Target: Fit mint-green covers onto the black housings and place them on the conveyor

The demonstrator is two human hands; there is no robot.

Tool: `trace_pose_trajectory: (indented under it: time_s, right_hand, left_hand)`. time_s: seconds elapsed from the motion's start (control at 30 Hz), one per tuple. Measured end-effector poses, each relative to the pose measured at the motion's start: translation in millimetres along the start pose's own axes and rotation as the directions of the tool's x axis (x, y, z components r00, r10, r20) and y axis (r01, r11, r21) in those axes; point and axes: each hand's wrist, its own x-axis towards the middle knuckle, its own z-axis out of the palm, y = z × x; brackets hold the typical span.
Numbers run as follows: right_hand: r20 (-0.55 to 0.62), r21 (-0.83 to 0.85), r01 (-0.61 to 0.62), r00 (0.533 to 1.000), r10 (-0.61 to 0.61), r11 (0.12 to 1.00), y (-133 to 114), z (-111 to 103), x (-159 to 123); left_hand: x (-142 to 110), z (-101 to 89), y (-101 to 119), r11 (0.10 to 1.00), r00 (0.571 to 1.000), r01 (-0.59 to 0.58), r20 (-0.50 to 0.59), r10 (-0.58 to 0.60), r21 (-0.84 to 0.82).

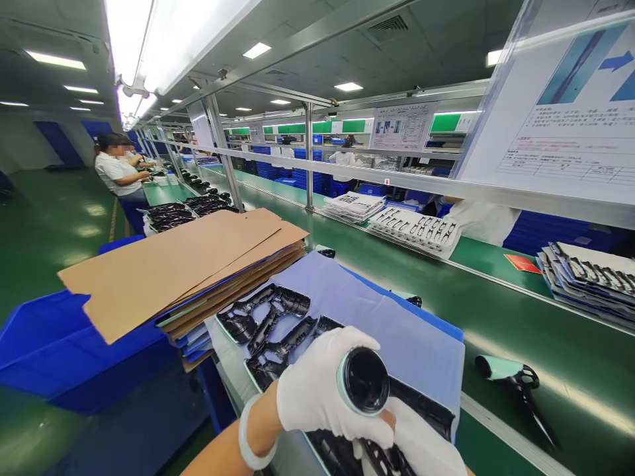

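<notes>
By the near side of the blue sheet (391,317), the left hand (317,390) clamps its fingers around the black-and-mint housing (366,380); the right hand's (424,436) fingers I can't judge. Seemingly mid-handling; next calls for steady support.

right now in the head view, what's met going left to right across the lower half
Blue plastic bin, brown cardboard sheets, black moulded plastic parts, white-gloved left hand, the mint-rimmed black cylinder it holds, white-gloved right hand, loose mint-and-black barrelled piece, layered stack of pale sheets.
</notes>
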Motion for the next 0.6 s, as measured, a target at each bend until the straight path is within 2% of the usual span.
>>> trace_pose_trajectory:
  time_s: [0.1,0.17,0.27,0.33,0.4,0.5,0.6]
  right_hand:
    - [-0.010,0.329,-0.079,0.996,0.087,0.941,12.3,6.8,-5.2]
    - [0.000,0.536,-0.126,0.989,0.149,0.835,17.3,11.2,-10.7]
    - [0.000,0.664,-0.116,0.988,0.154,0.739,17.9,12.9,-18.7]
    - [-0.039,0.668,-0.051,0.994,0.104,0.742,17.0,10.3,-22.2]
    - [-0.087,0.615,0.022,0.995,0.041,0.788,17.7,6.1,-23.1]
    - [-0.166,0.486,0.114,0.985,-0.037,0.867,23.2,0.7,-21.9]
    - [-0.224,0.402,0.134,0.974,-0.045,0.906,30.5,0.1,-22.8]
  left_hand:
    - [-2.2,2.5,0.7,0.993,0.995,0.089,-0.047,-0.093,-0.081]
    - [-5.1,1.1,-2.9,0.978,0.996,0.047,-0.064,-0.061,-0.205]
    - [-9.0,-0.7,-13.4,0.954,0.992,-0.074,-0.120,0.041,-0.290]
    - [-10.6,0.7,-21.8,0.966,0.986,-0.097,-0.154,0.061,-0.240]
    - [-11.8,4.1,-29.2,0.974,0.985,-0.057,-0.169,0.020,-0.218]
    - [-13.1,10.1,-36.9,0.944,0.985,-0.017,-0.166,-0.041,-0.329]
    - [-13.6,13.9,-39.9,0.897,0.983,-0.068,-0.181,-0.013,-0.437]
